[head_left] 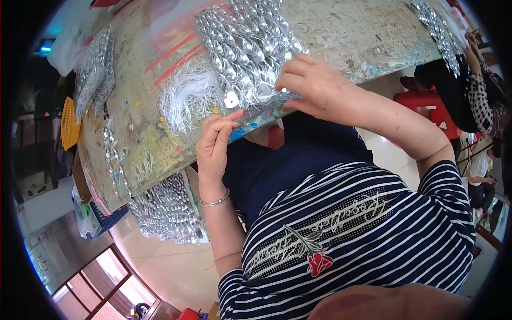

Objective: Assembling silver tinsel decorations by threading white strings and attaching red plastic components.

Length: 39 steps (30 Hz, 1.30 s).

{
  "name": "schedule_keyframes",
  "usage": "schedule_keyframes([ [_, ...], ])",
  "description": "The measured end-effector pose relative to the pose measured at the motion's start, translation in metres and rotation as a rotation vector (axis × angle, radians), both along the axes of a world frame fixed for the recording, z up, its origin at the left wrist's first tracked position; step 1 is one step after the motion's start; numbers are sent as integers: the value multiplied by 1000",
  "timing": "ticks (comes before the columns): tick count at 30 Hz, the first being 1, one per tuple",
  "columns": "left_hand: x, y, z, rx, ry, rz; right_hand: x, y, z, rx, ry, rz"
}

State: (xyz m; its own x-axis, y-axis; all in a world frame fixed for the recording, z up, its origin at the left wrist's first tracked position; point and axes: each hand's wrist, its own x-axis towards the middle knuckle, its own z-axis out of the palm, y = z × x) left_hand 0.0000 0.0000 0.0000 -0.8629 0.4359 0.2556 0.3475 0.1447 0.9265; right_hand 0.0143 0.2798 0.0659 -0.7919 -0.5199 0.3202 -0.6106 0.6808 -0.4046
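A bundle of shiny silver twisted strips (pixel 245 48) lies across the near part of the worktable, its lower ends by the table edge. My right hand (pixel 314 88) is at the bundle's right side, fingers curled onto the strips and thumb lower, near the edge. My left hand (pixel 213 141) is raised at the table edge, its thumb and fingers pinched together; anything between them is too small to make out. Just above its fingertips is a small silver tag (pixel 231 100) at the bundle's end. A loose bunch of white threads (pixel 186 96) lies left of the strips.
The worn worktable (pixel 341 32) has a curved near edge. More silver strips hang below its left edge (pixel 168 210), and bagged silver ones (pixel 95 72) sit far left by a yellow basket (pixel 69 124). A red stool (pixel 429 109) and other people are at right.
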Motion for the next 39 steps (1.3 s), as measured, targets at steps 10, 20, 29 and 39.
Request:
schedule_keyframes([
  [10,6,-3,-1,42,23,35,20,6,1,-97,66,-102],
  [20,8,-3,-8,46,70,106,48,28,-20,-210,-147,-364],
  [29,7,0,-5,24,73,102,32,21,-23,-198,21,-315],
  [39,7,-2,-4,5,58,79,34,17,-18,-158,92,-264],
])
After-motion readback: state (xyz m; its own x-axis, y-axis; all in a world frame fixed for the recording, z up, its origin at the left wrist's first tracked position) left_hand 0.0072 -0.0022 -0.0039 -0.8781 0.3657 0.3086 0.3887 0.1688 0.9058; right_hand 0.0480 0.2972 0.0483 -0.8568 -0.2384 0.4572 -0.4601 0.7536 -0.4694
